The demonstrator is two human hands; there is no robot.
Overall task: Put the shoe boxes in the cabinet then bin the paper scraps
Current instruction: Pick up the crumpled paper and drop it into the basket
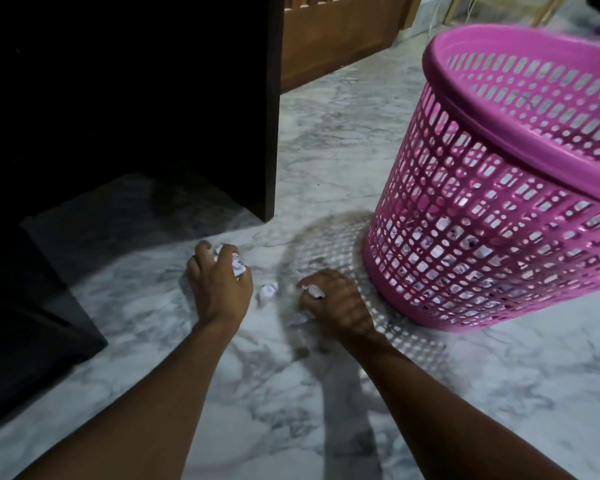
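Floor (326, 150) scrap (268, 293) lies between hands (219, 285) (336, 306).

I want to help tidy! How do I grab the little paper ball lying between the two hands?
Pinch the paper ball across its crumpled middle, coming from straight above: it lies loose on the flat floor, with the left hand and right hand close on either side.

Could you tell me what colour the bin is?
Pink bin, shown in the head view.
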